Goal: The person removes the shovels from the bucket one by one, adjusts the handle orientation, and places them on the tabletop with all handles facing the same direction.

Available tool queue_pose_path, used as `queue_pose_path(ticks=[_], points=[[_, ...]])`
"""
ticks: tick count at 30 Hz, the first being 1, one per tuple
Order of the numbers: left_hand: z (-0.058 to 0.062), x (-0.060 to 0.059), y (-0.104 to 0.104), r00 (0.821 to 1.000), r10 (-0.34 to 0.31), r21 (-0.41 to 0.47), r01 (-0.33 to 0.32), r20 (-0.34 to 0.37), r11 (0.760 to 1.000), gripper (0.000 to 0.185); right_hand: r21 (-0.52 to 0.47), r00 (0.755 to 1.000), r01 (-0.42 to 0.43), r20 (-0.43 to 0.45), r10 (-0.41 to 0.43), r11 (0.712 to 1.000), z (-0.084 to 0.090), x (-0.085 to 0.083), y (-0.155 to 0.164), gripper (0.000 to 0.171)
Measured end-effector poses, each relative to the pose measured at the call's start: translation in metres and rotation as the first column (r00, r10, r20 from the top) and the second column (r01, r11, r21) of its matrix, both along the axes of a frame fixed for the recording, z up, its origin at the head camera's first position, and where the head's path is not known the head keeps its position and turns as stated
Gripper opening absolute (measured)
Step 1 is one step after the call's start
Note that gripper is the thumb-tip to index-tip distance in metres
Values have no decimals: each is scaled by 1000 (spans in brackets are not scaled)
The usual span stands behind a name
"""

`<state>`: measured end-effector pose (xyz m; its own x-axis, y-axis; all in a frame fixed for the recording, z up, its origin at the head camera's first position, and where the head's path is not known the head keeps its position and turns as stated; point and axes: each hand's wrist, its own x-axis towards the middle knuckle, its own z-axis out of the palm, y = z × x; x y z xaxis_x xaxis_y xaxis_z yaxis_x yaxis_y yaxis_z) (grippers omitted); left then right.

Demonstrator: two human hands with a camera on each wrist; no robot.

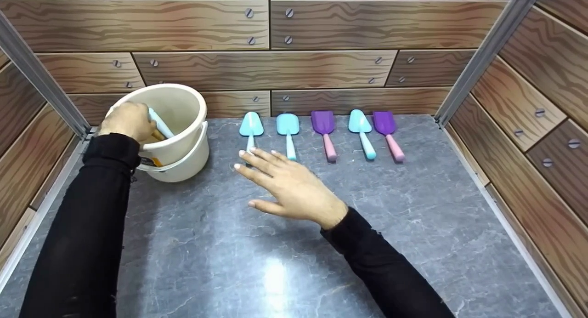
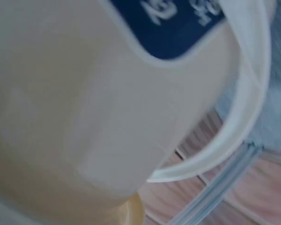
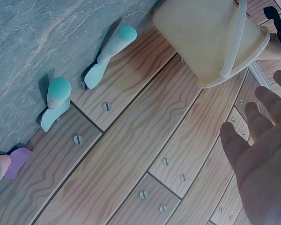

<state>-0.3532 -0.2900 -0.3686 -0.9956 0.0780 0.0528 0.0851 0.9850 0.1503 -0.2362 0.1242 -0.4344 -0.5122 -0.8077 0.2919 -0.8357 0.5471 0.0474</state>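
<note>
My left hand (image 1: pixel 126 120) reaches over the rim into a cream bucket (image 1: pixel 181 168) at the left, fingers curled at a light blue handle (image 1: pixel 161 122). The lower end of this handle is hidden inside the bucket. My right hand (image 1: pixel 294 184) hovers over the floor, fingers spread, holding nothing. Beyond it lies a row of small toy shovels: a pointed light blue one (image 1: pixel 251 124), a square light blue one (image 1: pixel 288 123), a purple one with pink handle (image 1: pixel 323 122), another light blue one (image 1: pixel 359 121) and another purple one (image 1: pixel 384 122). In the left wrist view, the bucket wall (image 2: pixel 117 112) hides the hand.
Wood-patterned walls (image 1: pixel 330 24) enclose the grey marbled floor (image 1: pixel 206 263) at the back and sides. Metal corner posts (image 1: pixel 487 56) stand at the back corners. The bucket's white carrying handle (image 3: pixel 236 40) hangs down its side.
</note>
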Motion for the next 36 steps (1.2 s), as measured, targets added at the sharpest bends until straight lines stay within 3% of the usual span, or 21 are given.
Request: queue_pose_path(ticks=[4, 7, 10, 14, 20, 25, 36], points=[[8, 10, 12, 997, -40, -118, 32, -72, 993, 21, 8, 1000, 1, 3, -1, 1000, 0, 0, -1, 78], [13, 13, 18, 990, -110, -225, 89, -82, 970, 23, 14, 1000, 2, 8, -2, 1000, 0, -1, -1, 78], [15, 14, 22, 986, -161, -303, 138, -52, 943, 18, 15, 1000, 4, 14, -4, 1000, 1, -1, -1, 78], [19, 16, 27, 986, -168, -347, 163, 14, 924, 12, 13, 1000, 5, 16, -5, 1000, 1, -1, -1, 78], [20, 18, 26, 986, -149, -385, 167, 74, 908, 21, 13, 1000, -1, 16, 1, 1000, 0, -2, -1, 77], [20, 17, 21, 985, -149, -400, 170, 82, 901, 16, 7, 1000, 4, 24, -4, 1000, 0, -3, -1, 78], [25, 17, 23, 985, -157, -315, 171, 71, 934, 12, 3, 999, 9, 35, -9, 1000, 0, -3, 2, 79]])
